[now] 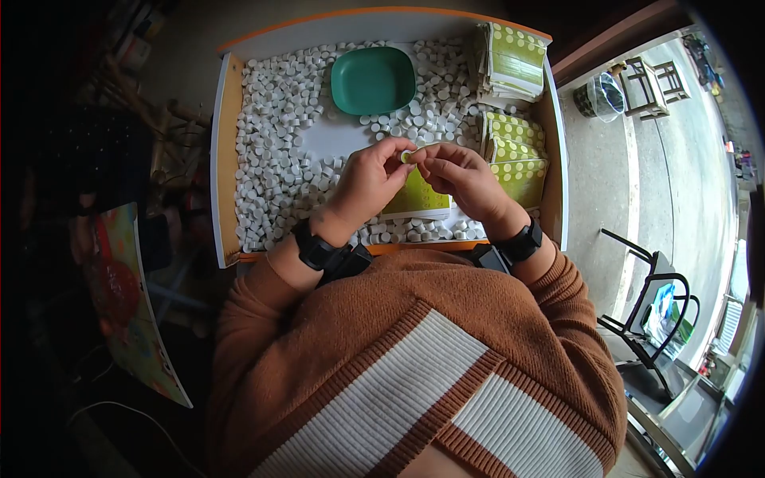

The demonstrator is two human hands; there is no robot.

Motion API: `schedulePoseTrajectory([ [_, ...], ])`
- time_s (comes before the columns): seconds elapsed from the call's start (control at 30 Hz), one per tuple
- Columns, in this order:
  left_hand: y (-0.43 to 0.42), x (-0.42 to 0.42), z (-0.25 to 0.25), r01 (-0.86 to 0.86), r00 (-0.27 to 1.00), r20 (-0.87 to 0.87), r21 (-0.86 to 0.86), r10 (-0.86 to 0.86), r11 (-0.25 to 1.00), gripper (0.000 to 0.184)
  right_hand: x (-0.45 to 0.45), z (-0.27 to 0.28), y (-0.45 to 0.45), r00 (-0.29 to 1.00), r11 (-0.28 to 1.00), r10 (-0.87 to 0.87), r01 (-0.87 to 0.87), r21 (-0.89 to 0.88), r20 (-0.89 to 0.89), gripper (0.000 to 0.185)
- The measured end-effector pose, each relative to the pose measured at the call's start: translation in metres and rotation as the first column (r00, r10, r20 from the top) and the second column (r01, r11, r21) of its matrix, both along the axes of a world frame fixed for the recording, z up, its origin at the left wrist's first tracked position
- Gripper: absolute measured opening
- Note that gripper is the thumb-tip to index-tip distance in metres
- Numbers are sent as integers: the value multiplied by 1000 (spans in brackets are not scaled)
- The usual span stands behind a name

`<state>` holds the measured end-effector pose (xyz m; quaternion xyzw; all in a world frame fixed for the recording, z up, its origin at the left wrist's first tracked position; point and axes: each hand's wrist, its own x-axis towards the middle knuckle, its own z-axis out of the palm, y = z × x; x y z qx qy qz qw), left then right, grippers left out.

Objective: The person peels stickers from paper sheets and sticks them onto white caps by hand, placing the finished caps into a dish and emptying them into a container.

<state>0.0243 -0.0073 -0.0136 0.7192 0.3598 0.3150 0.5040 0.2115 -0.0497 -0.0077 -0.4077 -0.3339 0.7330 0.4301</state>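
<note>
My left hand (368,185) pinches a small white cap (406,156) between thumb and fingertips, and a bit of yellow-green shows on the cap. Close beside it, the fingertips of my right hand (464,180) are pressed together at the cap's edge; whatever they hold is too small to make out. Below both hands lies a stack of yellow-green sticker sheets (417,197), partly covered by the hands. Loose white caps (275,163) surround the stack inside a shallow wooden tray (225,151).
A green plastic dish (373,80) rests among the caps toward the back. Stacks of dotted green sheets (516,64) line the tray's right side. Off to the right stand a black-framed chair (665,299), a lined bin (603,99) and wooden stools (645,86).
</note>
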Motion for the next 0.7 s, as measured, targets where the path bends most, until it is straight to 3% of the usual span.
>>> schedulePoseTrajectory([
  [0.3,-2,-6,6,11,993,-121,196,13,980,27,-2,-2,-1,997,1000,5,-6,15,81,20],
  [0.47,-3,-9,0,-15,996,-86,182,31,983,28,-7,0,0,988,998,-2,-8,64,155,20],
  [0.57,-4,-11,2,0,1000,-8,78,1,997,28,-10,3,1,986,997,-5,-8,79,169,19],
  [0.7,-2,-13,-4,-2,998,-60,104,9,995,27,-10,4,1,988,997,-16,5,71,156,18],
])
